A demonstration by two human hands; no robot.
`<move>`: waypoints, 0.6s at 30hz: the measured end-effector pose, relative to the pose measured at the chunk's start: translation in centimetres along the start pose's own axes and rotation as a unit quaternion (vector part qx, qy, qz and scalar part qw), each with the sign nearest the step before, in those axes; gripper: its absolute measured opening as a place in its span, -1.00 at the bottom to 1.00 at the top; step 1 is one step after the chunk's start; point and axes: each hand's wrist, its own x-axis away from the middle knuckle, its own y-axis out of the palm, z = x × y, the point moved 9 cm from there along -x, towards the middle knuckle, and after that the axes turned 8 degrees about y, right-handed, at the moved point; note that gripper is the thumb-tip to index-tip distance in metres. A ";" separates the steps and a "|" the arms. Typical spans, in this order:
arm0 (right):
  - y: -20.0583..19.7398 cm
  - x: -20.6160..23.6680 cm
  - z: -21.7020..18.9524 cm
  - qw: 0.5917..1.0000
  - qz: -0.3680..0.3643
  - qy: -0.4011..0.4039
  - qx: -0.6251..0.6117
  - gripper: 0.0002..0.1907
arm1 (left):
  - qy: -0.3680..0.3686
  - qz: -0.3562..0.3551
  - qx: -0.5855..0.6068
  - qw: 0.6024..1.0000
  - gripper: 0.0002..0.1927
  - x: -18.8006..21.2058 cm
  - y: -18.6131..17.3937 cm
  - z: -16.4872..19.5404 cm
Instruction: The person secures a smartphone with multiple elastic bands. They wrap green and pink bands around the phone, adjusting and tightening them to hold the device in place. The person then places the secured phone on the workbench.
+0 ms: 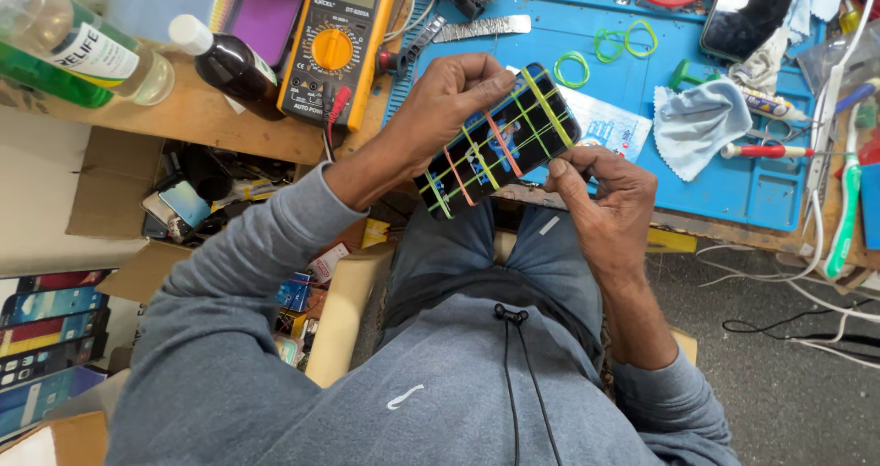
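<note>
Above the lap, just off the near edge of the blue mat [724,191], I see the left hand [449,99] and right hand [600,191] clamped on opposite sides of a dark phone [500,150] criss-crossed with rubber bands. Open floor lies to the right. Cardboard boxes [101,191] at left hold small phones; a yellow multimeter [335,40] and two bottles [110,58] sit on the wooden bench.
</note>
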 end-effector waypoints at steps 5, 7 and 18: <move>-0.1 -0.5 0.1 1.000 0.017 0.004 0.014 -0.90 | -0.022 -0.031 0.016 0.999 -0.69 -0.9 1.0 0.5; -0.4 -0.5 0.2 1.000 0.026 0.008 -0.004 -0.91 | -0.058 -0.043 0.034 0.997 -0.68 -0.7 1.5 0.3; -0.8 -0.5 0.1 0.999 0.027 0.001 0.041 -0.91 | -0.106 -0.062 0.102 0.987 -0.70 -0.2 1.8 -1.5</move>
